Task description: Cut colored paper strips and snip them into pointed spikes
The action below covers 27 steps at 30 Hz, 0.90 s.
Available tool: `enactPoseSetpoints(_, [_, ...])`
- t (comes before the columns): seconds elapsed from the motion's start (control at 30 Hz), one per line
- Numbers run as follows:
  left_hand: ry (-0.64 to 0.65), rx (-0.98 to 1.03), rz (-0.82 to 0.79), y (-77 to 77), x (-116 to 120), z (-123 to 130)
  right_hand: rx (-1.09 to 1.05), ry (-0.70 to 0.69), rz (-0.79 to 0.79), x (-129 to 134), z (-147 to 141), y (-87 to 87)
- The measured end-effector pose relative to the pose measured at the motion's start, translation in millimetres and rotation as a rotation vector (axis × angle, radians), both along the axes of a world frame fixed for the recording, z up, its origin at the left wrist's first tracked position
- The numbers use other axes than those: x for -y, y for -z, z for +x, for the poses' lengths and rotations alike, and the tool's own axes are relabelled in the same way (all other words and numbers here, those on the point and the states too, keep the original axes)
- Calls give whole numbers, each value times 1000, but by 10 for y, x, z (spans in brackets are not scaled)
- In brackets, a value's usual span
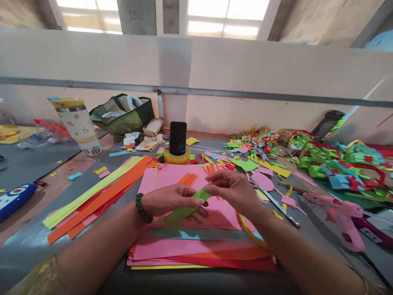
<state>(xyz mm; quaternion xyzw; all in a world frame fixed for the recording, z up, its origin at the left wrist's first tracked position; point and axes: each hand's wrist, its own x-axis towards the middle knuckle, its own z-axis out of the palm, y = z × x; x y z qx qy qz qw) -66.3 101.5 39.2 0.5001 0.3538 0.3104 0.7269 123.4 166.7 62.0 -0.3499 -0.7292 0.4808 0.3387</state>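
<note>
A green paper strip (181,213) is held slantwise between my two hands. Its lower left end is slightly blurred. My left hand (178,200) pinches the strip near its middle, thumb on top, other fingers beneath. At the upper right end, my right hand (231,188) grips the strip between thumb and fingertips. Below them lies a stack of pink sheets (190,248) with red, orange and yellow edges showing. Across the stack runs a blue strip (199,234). Short orange strips (188,178) and a fringed orange piece (211,169) rest behind my hands.
Long yellow and orange strips (104,196) lie at left, near a tumbler (80,127). A phone (177,138) stands in a yellow tape roll (176,156). At right are a pink glue gun (340,217), a silver tool (276,203) and heaped paper pieces (362,164).
</note>
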Motion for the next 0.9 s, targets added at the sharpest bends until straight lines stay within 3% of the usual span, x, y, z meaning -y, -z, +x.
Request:
enactPoseSetpoints(0.13, [-11,5,44,9,-2,52,-6,8,28,16,-21,-31])
enactPoseSetpoints(0.27, [-94,-13,81,-35,-40,-124,-26,112,85,-133,254,-265])
enactPoseSetpoints(0.33, [-281,83,104,-76,-78,-279,241,64,191,-141,485,-375])
enactPoseSetpoints(0.4, [-456,199,85,-112,-119,-418,640,83,340,-82,710,-387])
enactPoseSetpoints(0.47, [-538,269,38,-136,-148,-500,991,149,487,11,873,-282])
enactPoseSetpoints(0.57, [-540,284,-11,-151,-152,-492,1251,177,467,123,949,-10])
enactPoseSetpoints(0.7, [-511,222,-32,-154,-124,-378,1196,243,395,145,871,198])
enactPoseSetpoints(0.9, [-431,197,-7,-93,-145,-328,995,416,288,129,1076,23])
